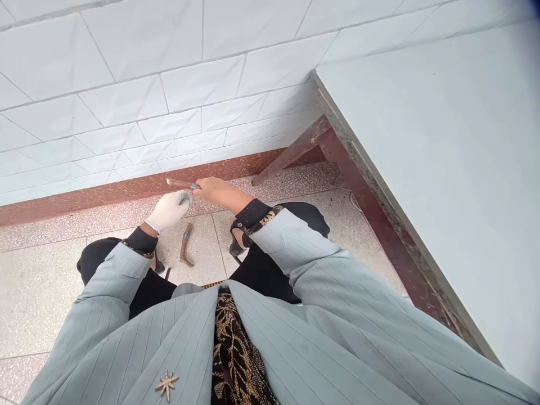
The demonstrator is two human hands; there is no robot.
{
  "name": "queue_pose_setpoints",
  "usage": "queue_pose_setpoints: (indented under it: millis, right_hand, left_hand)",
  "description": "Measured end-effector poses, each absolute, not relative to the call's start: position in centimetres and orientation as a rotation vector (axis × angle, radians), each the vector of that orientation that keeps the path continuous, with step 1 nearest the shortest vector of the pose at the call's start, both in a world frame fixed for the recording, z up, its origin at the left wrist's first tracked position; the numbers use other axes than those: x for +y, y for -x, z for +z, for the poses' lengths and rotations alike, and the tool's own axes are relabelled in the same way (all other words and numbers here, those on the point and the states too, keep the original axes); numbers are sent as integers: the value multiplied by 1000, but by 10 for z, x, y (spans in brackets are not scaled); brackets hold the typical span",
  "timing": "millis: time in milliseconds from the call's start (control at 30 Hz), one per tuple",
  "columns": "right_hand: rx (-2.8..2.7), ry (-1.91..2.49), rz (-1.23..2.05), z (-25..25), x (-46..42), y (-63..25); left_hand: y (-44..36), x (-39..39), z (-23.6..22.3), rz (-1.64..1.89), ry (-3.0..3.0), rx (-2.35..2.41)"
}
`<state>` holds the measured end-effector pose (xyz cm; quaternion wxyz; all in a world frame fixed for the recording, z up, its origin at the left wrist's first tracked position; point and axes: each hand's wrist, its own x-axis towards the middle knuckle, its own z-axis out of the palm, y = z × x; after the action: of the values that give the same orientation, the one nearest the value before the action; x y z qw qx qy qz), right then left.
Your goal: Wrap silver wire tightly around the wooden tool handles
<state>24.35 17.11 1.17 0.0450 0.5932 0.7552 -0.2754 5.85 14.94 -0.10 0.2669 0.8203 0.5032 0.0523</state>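
Observation:
Close to the wall, my bare right hand [216,190] is wrapped round one end of a brown wooden stick [179,184]. A dark band, like wound wire, circles the stick just beside my fingers, and its pale cut end points left. Right below it, my left hand [169,210] wears a white knitted glove, its fingers pinched together near the band. What they grip, if anything, is too small to make out. On the floor between my feet lies a second, bent brown stick [185,246] with a similar band near its upper end.
A white-topped table [430,140] with reddish-brown legs [295,149] stands at my right. In front rises a white tiled wall [169,95] with a reddish-brown skirting [97,194]. Speckled floor tiles [46,292] spread beneath me. A thin pale cord [355,203] lies near the table.

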Motion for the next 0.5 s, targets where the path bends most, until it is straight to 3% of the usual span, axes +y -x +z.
queue_pose_setpoints:
  millis: [167, 500]
  right_hand:
    - [2226, -1456, -785, 16, 166, -244]
    - [2247, -1226, -823, -11, 159, -245]
  left_hand:
    - [-59, 150, -2, -267, -2495, 1318]
    - [-50, 152, 17, -400, -2716, 932]
